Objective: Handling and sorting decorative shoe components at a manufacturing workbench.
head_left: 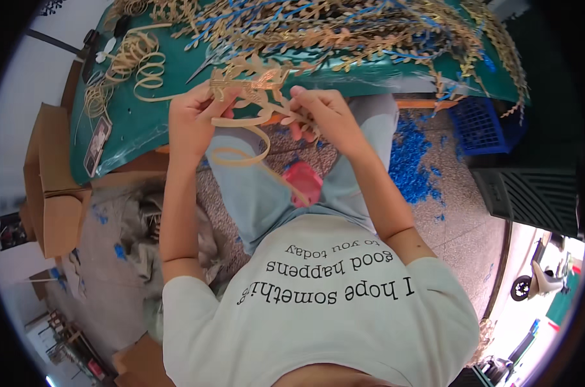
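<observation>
Above my lap, at the table's near edge, both hands are at a gold leafy decoration (257,84) with flat cut-out leaves. My left hand (192,122) is closed on its left end, thumb on top. A narrow tan ribbon (241,161) hangs in loops from beside that hand toward my lap. My right hand (328,119) pinches a thin leafy stem (285,111) at the decoration's lower right; the fingertips partly hide it. More coiled tan ribbon (152,72) lies on the table to the left, one strand running to my left hand.
The green-covered table (134,138) bears a heap of gold and blue leafy sprays (344,32) and a phone-like rectangle (98,147). Blue scraps (412,161) litter the floor near a blue crate (479,126). A cardboard box (54,151) stands left; a pink object (303,180) shows between my legs.
</observation>
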The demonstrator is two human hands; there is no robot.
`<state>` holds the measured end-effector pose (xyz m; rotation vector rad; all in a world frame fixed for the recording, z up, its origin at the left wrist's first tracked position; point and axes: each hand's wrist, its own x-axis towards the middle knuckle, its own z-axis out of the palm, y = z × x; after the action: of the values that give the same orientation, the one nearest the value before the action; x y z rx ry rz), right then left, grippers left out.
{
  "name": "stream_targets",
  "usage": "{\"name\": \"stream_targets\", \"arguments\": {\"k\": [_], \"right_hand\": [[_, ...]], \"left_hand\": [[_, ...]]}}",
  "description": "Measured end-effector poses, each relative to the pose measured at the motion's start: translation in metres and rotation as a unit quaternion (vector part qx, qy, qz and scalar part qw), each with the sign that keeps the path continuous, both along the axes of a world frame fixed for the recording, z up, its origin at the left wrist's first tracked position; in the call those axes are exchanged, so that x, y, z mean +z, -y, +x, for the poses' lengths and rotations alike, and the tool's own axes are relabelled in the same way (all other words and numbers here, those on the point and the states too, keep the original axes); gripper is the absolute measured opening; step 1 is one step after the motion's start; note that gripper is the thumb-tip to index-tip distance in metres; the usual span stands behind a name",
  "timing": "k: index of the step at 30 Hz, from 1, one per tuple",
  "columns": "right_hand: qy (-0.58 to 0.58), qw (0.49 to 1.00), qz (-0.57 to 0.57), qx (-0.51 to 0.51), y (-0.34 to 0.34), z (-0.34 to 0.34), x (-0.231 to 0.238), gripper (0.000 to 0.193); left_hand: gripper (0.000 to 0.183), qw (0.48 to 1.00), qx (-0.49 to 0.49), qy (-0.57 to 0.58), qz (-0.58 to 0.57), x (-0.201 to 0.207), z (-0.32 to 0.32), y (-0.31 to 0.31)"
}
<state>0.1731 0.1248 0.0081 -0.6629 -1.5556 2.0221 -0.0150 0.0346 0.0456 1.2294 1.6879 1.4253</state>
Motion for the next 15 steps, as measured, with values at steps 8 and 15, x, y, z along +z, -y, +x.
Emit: {"name": "stream_targets", "arguments": {"k": [8,15], "right_hand": [[0.031,0.999,0.014,-0.043,-0.011,-0.010,-0.010,0.038],[-0.009,0.998,-0.063,-0.026,-0.021,-0.016,-0.018,0.038]], "left_hand": [[0.013,0.999,0.019,-0.005,-0.043,-0.011,-0.015,-0.007],[0.013,0.970,-0.018,0.240,-0.016,-0.015,-0.022,-0.008]]}}
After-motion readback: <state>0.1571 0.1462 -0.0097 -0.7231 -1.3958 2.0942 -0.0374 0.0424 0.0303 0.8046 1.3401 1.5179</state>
